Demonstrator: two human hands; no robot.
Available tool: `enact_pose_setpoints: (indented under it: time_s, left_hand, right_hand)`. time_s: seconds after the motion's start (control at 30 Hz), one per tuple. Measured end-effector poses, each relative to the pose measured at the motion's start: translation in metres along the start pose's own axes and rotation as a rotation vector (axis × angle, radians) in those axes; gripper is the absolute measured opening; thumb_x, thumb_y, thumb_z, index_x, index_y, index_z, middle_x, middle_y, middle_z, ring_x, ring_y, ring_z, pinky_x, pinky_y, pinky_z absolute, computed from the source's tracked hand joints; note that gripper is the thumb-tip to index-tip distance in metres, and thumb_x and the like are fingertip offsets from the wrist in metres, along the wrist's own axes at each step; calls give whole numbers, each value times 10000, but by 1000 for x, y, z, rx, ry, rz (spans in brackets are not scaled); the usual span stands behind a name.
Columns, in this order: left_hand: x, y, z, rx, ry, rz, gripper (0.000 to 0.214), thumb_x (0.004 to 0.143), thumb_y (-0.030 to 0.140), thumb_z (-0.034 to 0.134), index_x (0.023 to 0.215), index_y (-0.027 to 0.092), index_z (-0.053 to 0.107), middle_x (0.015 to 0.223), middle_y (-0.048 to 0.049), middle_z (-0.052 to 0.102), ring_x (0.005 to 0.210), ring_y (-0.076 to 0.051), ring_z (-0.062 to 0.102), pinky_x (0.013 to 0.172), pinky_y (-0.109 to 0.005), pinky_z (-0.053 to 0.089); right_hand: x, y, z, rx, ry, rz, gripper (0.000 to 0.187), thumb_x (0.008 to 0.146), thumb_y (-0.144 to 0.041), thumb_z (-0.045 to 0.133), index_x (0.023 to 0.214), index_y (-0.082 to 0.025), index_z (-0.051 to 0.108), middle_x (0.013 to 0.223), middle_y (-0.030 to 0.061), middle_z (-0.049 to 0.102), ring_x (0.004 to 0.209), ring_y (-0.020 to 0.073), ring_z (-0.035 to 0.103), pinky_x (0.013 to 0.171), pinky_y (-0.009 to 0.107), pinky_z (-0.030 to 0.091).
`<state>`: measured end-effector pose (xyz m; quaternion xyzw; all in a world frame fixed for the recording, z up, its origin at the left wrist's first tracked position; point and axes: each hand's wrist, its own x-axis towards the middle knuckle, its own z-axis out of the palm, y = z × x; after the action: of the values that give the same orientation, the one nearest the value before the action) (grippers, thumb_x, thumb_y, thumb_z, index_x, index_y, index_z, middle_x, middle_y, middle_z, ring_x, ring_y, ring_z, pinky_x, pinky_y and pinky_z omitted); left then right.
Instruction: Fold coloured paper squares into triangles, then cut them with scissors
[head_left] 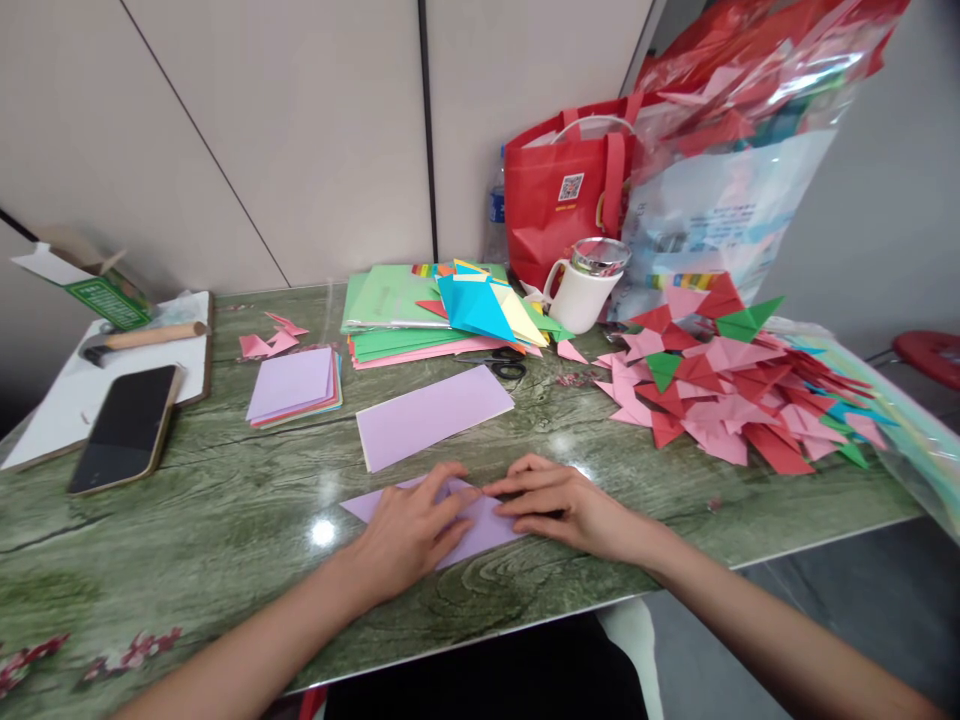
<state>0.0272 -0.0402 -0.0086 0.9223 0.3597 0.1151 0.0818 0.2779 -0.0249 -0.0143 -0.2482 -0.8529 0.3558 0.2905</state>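
A folded sheet of purple paper (476, 530) lies on the table near its front edge, pointed at the left end. Across its middle rests my left hand (416, 525), its spread fingers bent and pressing down on the paper, hiding part of it. My right hand (559, 505) reaches in from the right with fingers stretched out, the tips touching the paper's right part. The two hands' fingertips nearly meet over the paper. Just behind lies a purple paper strip (435, 415) on top of a pale one. A stack of square paper (292, 385), purple on top, sits farther left.
Folded paper pieces (735, 380) form a heap at right, before a clear plastic bag (739, 200). A white mug (581, 295), a red bag (566, 200) and a green paper pile (390, 300) stand at back. Left are a phone (127, 425) and a hammer (146, 337).
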Motion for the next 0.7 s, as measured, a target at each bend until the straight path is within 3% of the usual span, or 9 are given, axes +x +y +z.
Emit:
enact_pose_setpoints:
  time_s: [0.7]
  left_hand:
    - [0, 1, 0, 19, -24, -5, 285, 962, 279, 426, 1217, 234, 545, 1225, -99, 524, 794, -171, 627, 608, -283, 497]
  right_hand:
    - [5, -3, -6, 34, -59, 30, 257, 909, -287, 559, 1133, -240, 676, 1185, 71, 661, 998, 187, 515, 871, 369, 480]
